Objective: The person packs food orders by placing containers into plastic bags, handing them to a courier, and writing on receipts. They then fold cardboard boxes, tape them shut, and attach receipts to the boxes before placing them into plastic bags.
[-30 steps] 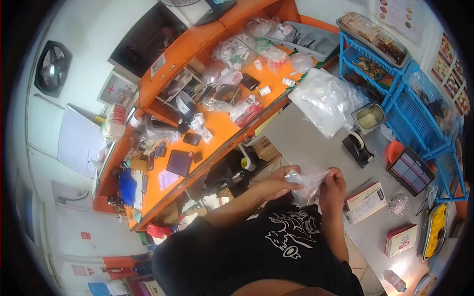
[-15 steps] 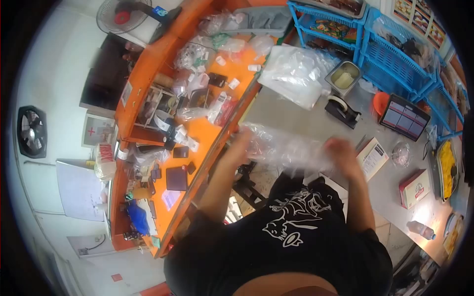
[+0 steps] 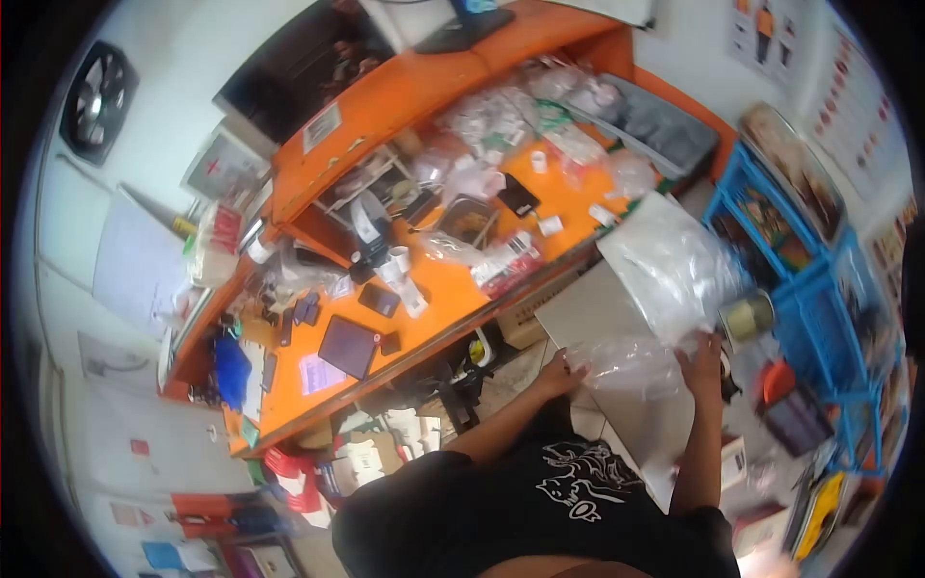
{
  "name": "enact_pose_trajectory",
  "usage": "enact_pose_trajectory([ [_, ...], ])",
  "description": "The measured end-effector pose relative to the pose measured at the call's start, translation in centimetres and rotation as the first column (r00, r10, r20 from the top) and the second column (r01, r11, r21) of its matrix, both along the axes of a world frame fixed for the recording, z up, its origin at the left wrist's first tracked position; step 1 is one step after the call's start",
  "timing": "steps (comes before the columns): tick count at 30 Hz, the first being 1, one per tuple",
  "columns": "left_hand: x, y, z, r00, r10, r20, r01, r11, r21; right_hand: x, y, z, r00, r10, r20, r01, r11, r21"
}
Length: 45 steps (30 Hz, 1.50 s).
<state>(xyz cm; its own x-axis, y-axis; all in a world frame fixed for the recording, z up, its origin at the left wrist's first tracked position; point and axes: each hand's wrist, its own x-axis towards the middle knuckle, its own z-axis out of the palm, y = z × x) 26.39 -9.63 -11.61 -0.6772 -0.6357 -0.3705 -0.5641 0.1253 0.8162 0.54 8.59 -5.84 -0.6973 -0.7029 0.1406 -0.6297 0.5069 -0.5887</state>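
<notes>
A clear plastic bag (image 3: 631, 369) stretches between my two hands over the near edge of the grey metal table (image 3: 583, 313). My left hand (image 3: 557, 376) is closed on the bag's left end. At its right end my right hand (image 3: 701, 368) grips the bag, fingers partly hidden by the angle. Just beyond the bag lies a stack of clear plastic bags (image 3: 670, 265), close to my right fingers. A metal container (image 3: 747, 318) stands right of that stack.
Blue plastic racks (image 3: 819, 323) line the right side. An orange counter (image 3: 434, 332) on the left carries receipt rolls, a dark tablet-like case (image 3: 349, 347) and loose plastic packaging. A dark-screened device (image 3: 798, 421) and an orange bowl (image 3: 774, 382) stand at the right.
My view has swung, so the counter and table appear rotated. Both hands still hold the bag, which now appears closer to the stack; the motion blur on it has lessened.
</notes>
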Motion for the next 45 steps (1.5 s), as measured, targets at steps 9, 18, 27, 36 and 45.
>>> enact_pose_trajectory([
  [9,-6.3,-3.2,-1.0,0.737,-0.633,0.236,0.619,0.494,-0.610,-3.6,-9.4,-2.1,0.997,-0.044,-0.068,0.038,0.996,-0.080],
  [18,-8.9,-10.5,1.5,0.614,-0.775,-0.148,0.752,0.631,-0.188,-20.5,-13.1,-9.0,0.938,-0.291,-0.190,0.345,0.847,0.404],
  [27,-11.1,-10.8,-4.0,0.626,-0.774,0.093,0.727,0.537,-0.427,-22.4,-9.4,-6.7,0.877,-0.239,-0.417,0.391,0.859,0.329],
  [36,-13.7,-11.2,-3.8,0.784,-0.553,-0.282,0.609,0.772,0.180,-16.6,-4.9,2.0,0.804,-0.591,-0.067,0.582,0.805,-0.116],
  [45,-15.7,-12.4,-2.8,0.810,-0.580,-0.086,0.584,0.786,0.201,-2.4,-4.7,-0.7,0.396,0.039,0.917,0.755,0.555,-0.349],
])
